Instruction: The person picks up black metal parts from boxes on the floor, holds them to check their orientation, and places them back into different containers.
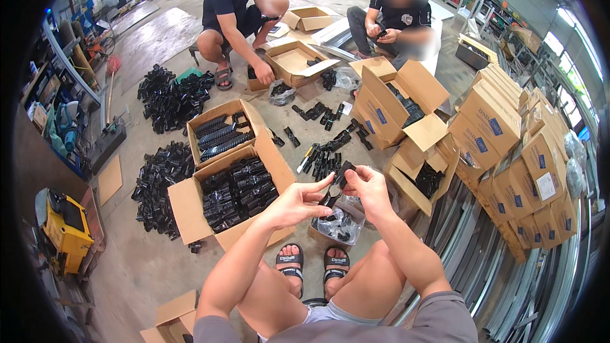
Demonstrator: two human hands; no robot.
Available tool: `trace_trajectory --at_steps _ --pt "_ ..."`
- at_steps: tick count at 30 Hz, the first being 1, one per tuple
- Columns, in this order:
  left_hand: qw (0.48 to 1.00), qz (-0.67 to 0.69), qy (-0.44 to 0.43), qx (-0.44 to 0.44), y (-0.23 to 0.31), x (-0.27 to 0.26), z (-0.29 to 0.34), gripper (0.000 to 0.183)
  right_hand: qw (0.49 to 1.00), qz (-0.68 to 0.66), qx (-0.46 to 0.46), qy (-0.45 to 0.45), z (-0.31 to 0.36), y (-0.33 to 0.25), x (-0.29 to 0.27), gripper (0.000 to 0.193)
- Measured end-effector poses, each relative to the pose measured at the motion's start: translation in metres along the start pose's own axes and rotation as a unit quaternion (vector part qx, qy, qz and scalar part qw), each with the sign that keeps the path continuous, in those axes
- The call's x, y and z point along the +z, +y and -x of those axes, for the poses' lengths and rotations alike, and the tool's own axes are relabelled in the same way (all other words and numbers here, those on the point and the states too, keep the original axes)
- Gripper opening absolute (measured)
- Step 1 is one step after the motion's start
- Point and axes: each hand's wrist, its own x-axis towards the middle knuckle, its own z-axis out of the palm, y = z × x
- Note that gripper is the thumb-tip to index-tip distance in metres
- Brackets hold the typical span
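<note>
Both my hands are raised above a small box between my feet. My right hand (367, 189) pinches a dark black plastic part (343, 174) between thumb and fingers. My left hand (297, 203) meets it from the other side, its fingertips closed on the lower stretch of black plastic (330, 199). Whether this is one piece or two joined pieces I cannot tell. Just below, a clear plastic bag (338, 223) with small dark pieces sits in the small carton. Loose black parts (327, 159) lie on the floor beyond my hands.
To my left are an open carton of stacked black parts (236, 194), another carton (222, 134) behind it, and black heaps (164, 190). Open cartons (406, 105) and stacked boxes (486, 121) stand right, beside long metal profiles (470, 248). Two co-workers (232, 19) sit opposite.
</note>
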Motion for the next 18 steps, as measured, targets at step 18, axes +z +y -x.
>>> trace_trajectory --at_steps 18 --pt "0.999 0.042 0.016 0.010 0.023 0.014 0.008 0.083 0.992 -0.081 -0.036 -0.091 -0.003 -0.005 -0.020 0.039"
